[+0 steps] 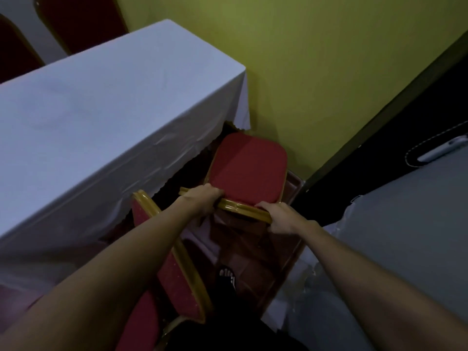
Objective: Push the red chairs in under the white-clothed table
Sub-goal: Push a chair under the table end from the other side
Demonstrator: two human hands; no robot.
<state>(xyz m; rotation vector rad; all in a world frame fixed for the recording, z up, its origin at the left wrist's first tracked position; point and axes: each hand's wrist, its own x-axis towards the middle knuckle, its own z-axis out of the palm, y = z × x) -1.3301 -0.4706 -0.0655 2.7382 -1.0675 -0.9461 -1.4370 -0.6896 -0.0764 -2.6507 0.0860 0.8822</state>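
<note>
Here both hands grip the gold top rail of one red chair point(249, 168) at the near corner of the white-clothed table point(106, 117). The left hand point(202, 200) wraps the rail's end nearer the table; the right hand point(277, 217) is closed over the end farther from it. The chair's seat stands just beside the table's hanging cloth edge, its front tucked slightly beneath, most of it out in the open. A second red chair point(174, 262) stands beside the table too, nearer the person, its back edge toward the cloth.

The frame looks like rigid metal with a padded seat, so it should slide as one stiff piece, moderately heavy, probably dragging on the floor. The top rail is a sound place to hold: two spread grips let the person steer it straight. The loose cloth could catch on the seat.
</note>
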